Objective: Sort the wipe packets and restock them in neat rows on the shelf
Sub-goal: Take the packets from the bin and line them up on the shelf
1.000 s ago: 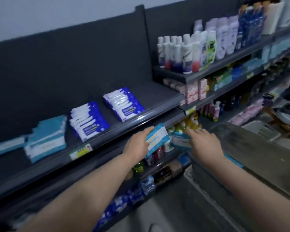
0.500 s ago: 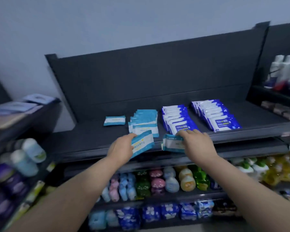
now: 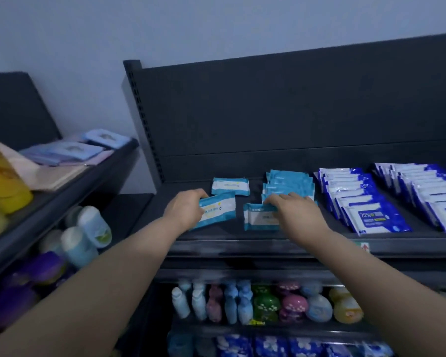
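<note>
Above the near edge of the dark shelf (image 3: 268,244), the left grip (image 3: 186,210) clasped a pale-blue wipe packet (image 3: 219,211) while the right grip (image 3: 296,215) pinched a second packet (image 3: 259,220), just left of the stacked pale-blue row (image 3: 289,182).

Single head view; looks forward-down, close, at dark shelf (image 3: 268,243).

Rightmost dark-blue packet row (image 3: 428,194) cut by the edge; light-blue packet (image 3: 218,211) print illegible.

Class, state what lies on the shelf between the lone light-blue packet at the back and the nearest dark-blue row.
In the head view, a row of light-blue packets lies between the lone packet and the dark-blue row.
</note>
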Action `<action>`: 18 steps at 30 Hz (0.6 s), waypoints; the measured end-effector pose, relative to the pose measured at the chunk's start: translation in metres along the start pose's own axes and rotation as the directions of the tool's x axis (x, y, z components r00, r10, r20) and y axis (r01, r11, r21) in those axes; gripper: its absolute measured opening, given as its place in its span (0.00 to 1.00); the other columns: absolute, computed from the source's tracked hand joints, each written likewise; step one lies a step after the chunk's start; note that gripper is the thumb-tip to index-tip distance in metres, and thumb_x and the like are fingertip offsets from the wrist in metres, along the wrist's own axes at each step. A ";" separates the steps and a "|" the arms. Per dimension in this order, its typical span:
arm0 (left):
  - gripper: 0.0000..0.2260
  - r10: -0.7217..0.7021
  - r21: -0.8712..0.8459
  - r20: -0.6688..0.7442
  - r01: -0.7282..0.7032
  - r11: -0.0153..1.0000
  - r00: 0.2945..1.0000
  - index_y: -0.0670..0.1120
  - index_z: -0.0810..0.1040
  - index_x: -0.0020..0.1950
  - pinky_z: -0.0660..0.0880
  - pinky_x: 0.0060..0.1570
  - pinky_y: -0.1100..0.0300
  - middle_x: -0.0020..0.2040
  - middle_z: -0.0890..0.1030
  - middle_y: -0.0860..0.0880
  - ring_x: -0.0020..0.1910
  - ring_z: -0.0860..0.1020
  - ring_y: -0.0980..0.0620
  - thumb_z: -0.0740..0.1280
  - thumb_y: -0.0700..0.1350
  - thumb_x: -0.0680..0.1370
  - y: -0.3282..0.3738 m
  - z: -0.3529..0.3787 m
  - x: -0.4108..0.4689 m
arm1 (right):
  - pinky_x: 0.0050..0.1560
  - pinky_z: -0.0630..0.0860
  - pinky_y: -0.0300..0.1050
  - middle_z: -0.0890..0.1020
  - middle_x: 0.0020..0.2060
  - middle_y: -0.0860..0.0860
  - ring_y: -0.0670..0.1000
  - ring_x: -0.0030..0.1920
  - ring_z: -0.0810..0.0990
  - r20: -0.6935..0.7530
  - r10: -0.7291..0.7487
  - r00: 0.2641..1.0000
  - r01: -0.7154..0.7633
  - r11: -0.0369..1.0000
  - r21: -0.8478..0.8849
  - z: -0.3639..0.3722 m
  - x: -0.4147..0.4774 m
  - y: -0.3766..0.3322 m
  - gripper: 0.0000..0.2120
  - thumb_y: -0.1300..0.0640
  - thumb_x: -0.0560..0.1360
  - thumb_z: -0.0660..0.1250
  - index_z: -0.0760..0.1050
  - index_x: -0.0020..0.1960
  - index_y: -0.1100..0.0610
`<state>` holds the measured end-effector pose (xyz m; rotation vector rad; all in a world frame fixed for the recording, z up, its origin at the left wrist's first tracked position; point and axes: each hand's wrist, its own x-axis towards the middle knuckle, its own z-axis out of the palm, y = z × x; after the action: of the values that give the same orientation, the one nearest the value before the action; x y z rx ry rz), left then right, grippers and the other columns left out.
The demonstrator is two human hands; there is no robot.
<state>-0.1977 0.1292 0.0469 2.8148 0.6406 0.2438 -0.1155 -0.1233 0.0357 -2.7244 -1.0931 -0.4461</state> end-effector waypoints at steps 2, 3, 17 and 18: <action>0.15 0.007 -0.012 0.028 -0.006 1.000 1.000 0.56 0.76 0.60 0.76 0.45 0.54 0.54 0.80 0.51 0.50 0.77 0.50 0.64 0.41 0.76 0.000 0.009 0.018 | 0.51 0.66 0.48 0.78 0.58 0.46 0.52 0.59 0.73 0.032 -0.030 0.999 0.029 1.000 0.008 0.007 0.021 0.002 0.24 0.63 0.74 0.62 0.67 0.66 0.46; 0.15 0.010 -0.016 0.041 -0.009 1.000 0.999 0.56 0.76 0.60 0.77 0.46 0.54 0.55 0.80 0.50 0.50 0.78 0.50 0.64 0.41 0.76 0.000 0.014 0.027 | 0.51 0.67 0.48 0.78 0.58 0.46 0.52 0.58 0.73 0.045 -0.048 0.998 0.047 0.999 0.019 0.012 0.031 0.003 0.24 0.63 0.74 0.62 0.67 0.66 0.45; 0.14 0.129 -0.184 0.174 -0.097 0.978 0.976 0.53 0.80 0.59 0.75 0.52 0.56 0.56 0.79 0.51 0.52 0.77 0.51 0.72 0.44 0.74 -0.013 0.057 0.159 | 0.52 0.67 0.48 0.78 0.57 0.46 0.52 0.59 0.73 0.166 -0.127 0.978 0.111 0.989 0.102 0.069 0.141 0.003 0.21 0.60 0.76 0.63 0.67 0.66 0.45; 0.15 0.145 -0.188 0.171 -0.112 0.976 0.975 0.52 0.80 0.60 0.75 0.53 0.56 0.57 0.79 0.50 0.54 0.77 0.50 0.73 0.43 0.74 -0.013 0.060 0.169 | 0.52 0.67 0.48 0.78 0.57 0.46 0.52 0.59 0.73 0.174 -0.109 0.979 0.094 0.991 0.096 0.074 0.146 0.002 0.21 0.60 0.76 0.63 0.67 0.67 0.45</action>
<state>-0.0396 0.2035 0.0041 2.6683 0.3757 0.0590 0.0017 -0.0115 0.0153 -2.6818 -1.2688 -0.1639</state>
